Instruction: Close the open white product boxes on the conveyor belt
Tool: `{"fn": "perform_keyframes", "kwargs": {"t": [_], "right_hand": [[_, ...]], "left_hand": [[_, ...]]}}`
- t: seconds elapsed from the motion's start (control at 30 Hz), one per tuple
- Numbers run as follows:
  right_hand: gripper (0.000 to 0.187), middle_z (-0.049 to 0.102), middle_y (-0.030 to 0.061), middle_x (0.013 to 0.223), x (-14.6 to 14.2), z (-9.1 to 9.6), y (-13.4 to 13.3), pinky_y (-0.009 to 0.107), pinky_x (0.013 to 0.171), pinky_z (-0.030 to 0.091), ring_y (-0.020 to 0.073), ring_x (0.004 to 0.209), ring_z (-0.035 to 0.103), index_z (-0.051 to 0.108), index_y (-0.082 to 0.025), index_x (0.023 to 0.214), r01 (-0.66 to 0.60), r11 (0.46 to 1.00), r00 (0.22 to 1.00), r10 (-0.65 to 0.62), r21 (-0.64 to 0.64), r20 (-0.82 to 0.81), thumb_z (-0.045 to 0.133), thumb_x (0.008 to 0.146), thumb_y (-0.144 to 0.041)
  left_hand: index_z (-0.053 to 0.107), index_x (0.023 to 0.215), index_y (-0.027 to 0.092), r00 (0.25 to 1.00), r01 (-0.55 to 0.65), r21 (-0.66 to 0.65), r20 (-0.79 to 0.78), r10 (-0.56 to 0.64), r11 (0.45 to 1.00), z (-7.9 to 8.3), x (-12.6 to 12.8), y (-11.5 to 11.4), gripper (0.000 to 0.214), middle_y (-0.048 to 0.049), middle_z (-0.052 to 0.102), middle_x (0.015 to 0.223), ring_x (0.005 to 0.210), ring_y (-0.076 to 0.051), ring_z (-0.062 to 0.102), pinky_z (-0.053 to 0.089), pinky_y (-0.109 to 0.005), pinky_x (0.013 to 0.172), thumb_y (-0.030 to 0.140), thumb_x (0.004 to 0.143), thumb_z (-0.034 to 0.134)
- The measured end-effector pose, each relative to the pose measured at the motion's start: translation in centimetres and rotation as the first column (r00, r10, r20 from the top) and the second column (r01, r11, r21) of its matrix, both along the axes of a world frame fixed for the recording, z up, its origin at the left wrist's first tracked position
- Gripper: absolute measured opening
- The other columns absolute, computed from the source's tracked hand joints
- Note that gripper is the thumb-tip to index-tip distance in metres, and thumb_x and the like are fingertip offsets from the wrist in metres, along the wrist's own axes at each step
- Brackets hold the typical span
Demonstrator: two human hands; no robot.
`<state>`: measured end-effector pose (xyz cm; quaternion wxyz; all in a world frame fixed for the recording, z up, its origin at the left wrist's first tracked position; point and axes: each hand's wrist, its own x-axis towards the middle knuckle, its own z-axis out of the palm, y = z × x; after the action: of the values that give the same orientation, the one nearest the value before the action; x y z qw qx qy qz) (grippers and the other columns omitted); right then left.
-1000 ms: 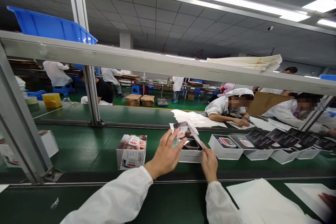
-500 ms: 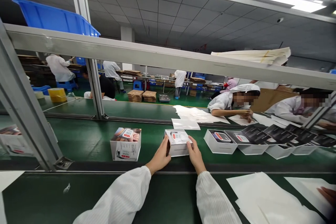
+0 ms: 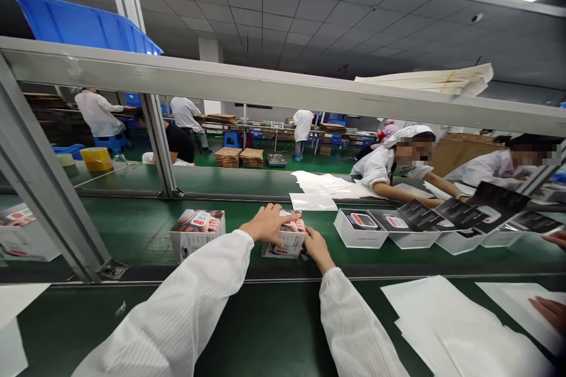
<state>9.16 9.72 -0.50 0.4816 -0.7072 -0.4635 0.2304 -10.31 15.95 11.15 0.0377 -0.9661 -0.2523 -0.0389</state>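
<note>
A white printed cardboard box sits on the green conveyor belt between my hands. My left hand lies over its top from the left, with fingers across the upper face and the thumb down the front. My right hand grips the lower right side, its fingers curled and partly hidden behind the corner. The box's top picture is mostly covered by my left hand. Another closed printed box stands to the left, partly behind my left sleeve. To the right is an open white box with a device inside.
Several more open boxes with black lids line the belt at right, where a co-worker reaches over. White sheets lie front right, with another person's hand beside them. A metal post rises at left.
My left hand has gone from the box's left side onto its top. The box has turned, showing a different face. A co-worker's arm has stretched toward the open boxes, and one black lid stands higher.
</note>
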Motion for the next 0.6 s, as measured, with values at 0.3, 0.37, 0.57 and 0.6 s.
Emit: {"fn": "perform_keyframes", "kwargs": {"t": [0.3, 0.37, 0.57, 0.6], "right_hand": [[0.052, 0.063, 0.0171, 0.12, 9.9, -1.1, -4.6, 0.046, 0.099, 0.039, 0.0338, 0.109, 0.056, 0.065, -0.018, 0.119, 0.723, 0.672, 0.688, -0.721, 0.158, -0.082, 0.055, 0.074, -0.042], [0.057, 0.061, 0.021, 0.121, 13.1, -1.3, -4.8, 0.048, 0.1, 0.038, 0.0375, 0.117, 0.051, 0.063, -0.016, 0.119, 0.827, 0.553, 0.562, -0.802, 0.103, -0.202, 0.06, 0.071, -0.046], [0.053, 0.067, 0.0093, 0.082, 17.7, -1.4, -3.1, 0.037, 0.067, 0.051, 0.0264, 0.077, 0.063, 0.065, -0.016, 0.089, 0.687, 0.709, 0.705, -0.598, 0.159, -0.382, 0.059, 0.064, -0.063], [0.055, 0.067, 0.0085, 0.083, 17.6, -1.6, -2.8, 0.036, 0.068, 0.051, 0.0257, 0.077, 0.062, 0.065, -0.016, 0.092, 0.659, 0.723, 0.735, -0.56, 0.206, -0.383, 0.06, 0.063, -0.062]], "left_hand": [[0.019, 0.154, 0.043, 0.997, -0.056, -0.096, -0.063, 0.05, 0.994, 0.9, -2.8, 0.5, 0.105, -0.0147, 0.049, 0.13, 0.113, -0.039, 0.05, 0.045, -0.048, 0.089, 0.054, 0.069, 0.079], [0.018, 0.155, 0.042, 0.996, -0.062, -0.113, -0.07, 0.054, 0.992, 0.8, -3.5, 0.7, 0.105, -0.0155, 0.047, 0.136, 0.118, -0.04, 0.049, 0.044, -0.049, 0.092, 0.057, 0.07, 0.078], [0.024, 0.154, 0.04, 0.997, -0.082, -0.06, -0.002, 0.082, 0.995, 1.2, -4.1, -0.8, 0.1, -0.0138, 0.021, 0.161, 0.146, -0.044, 0.012, 0.013, -0.066, 0.112, 0.058, 0.072, 0.079], [0.026, 0.153, 0.039, 0.996, -0.065, -0.025, 0.06, 0.067, 0.998, 1.2, -3.8, -1.6, 0.097, -0.013, 0.018, 0.162, 0.148, -0.043, 0.009, 0.01, -0.065, 0.113, 0.058, 0.074, 0.078]]}}
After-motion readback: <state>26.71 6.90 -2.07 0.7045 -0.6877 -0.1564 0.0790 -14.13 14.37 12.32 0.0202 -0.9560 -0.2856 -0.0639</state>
